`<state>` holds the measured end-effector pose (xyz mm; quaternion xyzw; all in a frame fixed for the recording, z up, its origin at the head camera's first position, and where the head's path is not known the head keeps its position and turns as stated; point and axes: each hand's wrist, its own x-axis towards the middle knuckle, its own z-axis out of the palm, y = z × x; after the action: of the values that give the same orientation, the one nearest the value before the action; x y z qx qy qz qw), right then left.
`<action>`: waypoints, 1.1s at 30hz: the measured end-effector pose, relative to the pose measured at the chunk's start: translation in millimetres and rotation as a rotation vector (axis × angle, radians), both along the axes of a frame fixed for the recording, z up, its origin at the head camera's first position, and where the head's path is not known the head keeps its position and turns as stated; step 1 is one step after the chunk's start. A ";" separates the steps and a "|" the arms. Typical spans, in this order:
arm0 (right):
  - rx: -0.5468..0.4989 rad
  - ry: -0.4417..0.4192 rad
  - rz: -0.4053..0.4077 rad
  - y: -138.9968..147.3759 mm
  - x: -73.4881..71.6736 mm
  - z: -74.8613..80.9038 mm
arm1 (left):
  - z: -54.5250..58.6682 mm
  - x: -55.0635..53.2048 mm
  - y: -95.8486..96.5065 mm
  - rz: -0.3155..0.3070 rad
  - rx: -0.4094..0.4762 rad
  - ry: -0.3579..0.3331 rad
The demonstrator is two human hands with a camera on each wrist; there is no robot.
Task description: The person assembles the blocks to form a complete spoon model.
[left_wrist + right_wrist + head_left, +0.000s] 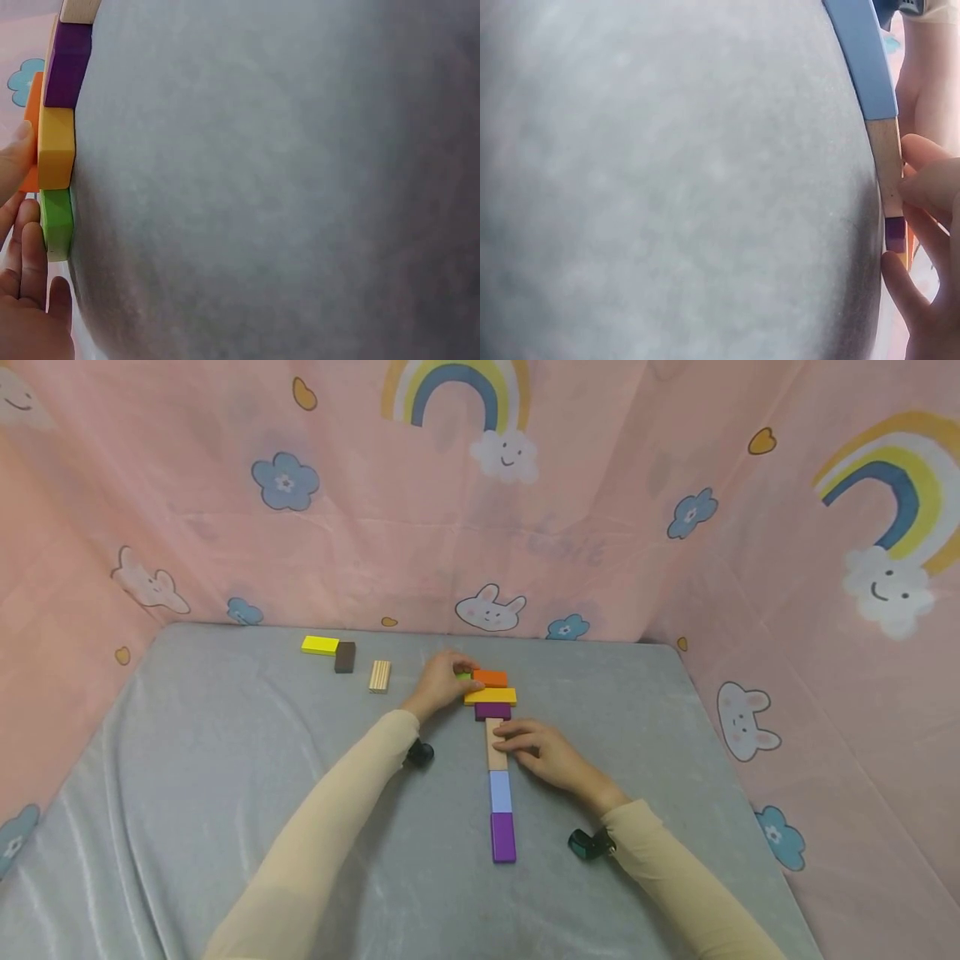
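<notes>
My left hand [444, 683] is at the far end of a line of coloured blocks. Its fingers and thumb close about a green block [58, 225], partly hidden, with the thumb tip against an orange block [31, 112]. In front of these lie a yellow-orange block [491, 697] and a dark purple block [492, 712], both crosswise. My right hand [551, 753] rests its loosely extended fingertips on a plain wooden block [497, 752]. Nearer, end to end with it, come a light blue block [500, 792] and a purple block [504, 837].
To the far left lie a bright yellow block [320, 646], a dark brown block [345, 657] touching it, and a striped wooden piece [380, 677]. Grey cloth [660, 752] covers the table. A pink patterned curtain [570, 560] stands along the back and sides.
</notes>
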<state>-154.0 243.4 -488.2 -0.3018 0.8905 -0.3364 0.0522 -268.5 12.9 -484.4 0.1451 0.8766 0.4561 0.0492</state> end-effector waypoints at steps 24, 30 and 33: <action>0.004 -0.002 -0.002 0.4 -0.4 -1.4 | -4.7 -2.9 -1.9 -0.045 -0.019 0.014; 0.007 0.003 -0.002 0.7 -0.7 -2.2 | -4.4 -3.7 -3.0 -0.061 -0.019 0.003; 0.005 0.001 -0.001 0.8 -0.6 -2.0 | -4.1 -3.6 -3.9 -0.073 -0.022 0.003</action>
<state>-154.6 244.2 -490.1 -0.3015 0.8915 -0.3342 0.0521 -272.1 9.0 -488.5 0.1772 0.8758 0.4442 0.0659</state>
